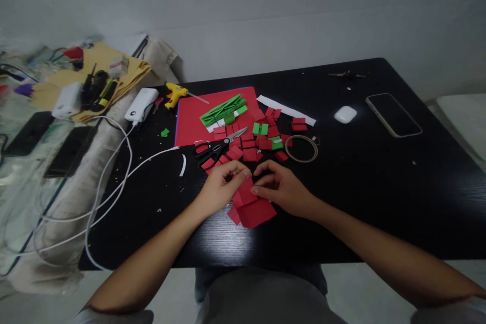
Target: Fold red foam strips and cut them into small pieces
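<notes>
Between my two hands is a piece of folded red paper (244,194), with creases across it and its wide lower part spread over the black table. My left hand (223,185) pinches its upper edge between thumb and fingers. At the paper's right edge my right hand (284,190) has its thumb on the sheet and its fingers curled; the index finger stands off the paper. Just beyond my hands lie several small folded red paper pieces (249,155), a few green ones (260,129) among them, and black-handled scissors (218,148) on top.
A roll of tape (301,149) lies right of the pile. Behind it are a red sheet (190,120), a pleated green paper (223,110), a white strip (286,110) and a yellow glue gun (175,95). A white cable (131,162) crosses at left; a phone (394,115) lies right.
</notes>
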`<action>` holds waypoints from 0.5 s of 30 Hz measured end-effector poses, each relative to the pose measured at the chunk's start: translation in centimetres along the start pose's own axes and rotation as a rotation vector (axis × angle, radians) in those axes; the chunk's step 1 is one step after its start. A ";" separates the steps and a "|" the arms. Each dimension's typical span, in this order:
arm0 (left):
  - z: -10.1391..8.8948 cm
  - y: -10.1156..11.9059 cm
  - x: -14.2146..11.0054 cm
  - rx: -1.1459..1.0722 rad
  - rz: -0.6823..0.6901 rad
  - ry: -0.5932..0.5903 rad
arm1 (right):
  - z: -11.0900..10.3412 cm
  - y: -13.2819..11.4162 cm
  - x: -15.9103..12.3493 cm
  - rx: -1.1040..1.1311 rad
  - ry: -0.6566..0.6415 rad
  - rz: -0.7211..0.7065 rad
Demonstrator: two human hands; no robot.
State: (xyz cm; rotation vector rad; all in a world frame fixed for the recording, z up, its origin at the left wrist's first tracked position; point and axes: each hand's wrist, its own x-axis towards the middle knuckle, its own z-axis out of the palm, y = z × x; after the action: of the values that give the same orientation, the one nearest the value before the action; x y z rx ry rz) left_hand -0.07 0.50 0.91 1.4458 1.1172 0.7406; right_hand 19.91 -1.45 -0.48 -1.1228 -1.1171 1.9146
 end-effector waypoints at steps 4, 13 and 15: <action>-0.3 -0.3 0.1 -0.023 -0.047 -0.013 | -0.3 0.0 0.2 -0.070 0.098 -0.046; -0.6 -0.6 0.1 -0.102 -0.120 -0.150 | -0.4 0.0 0.2 -0.116 0.079 -0.133; -0.7 -0.4 0.0 -0.071 -0.119 -0.204 | -0.5 -0.1 0.3 -0.141 0.102 -0.179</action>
State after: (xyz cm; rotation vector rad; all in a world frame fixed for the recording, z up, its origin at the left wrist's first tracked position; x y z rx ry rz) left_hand -0.80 0.78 0.64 1.3501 1.0004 0.5311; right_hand 20.22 -1.02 -0.59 -1.1411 -1.2665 1.6446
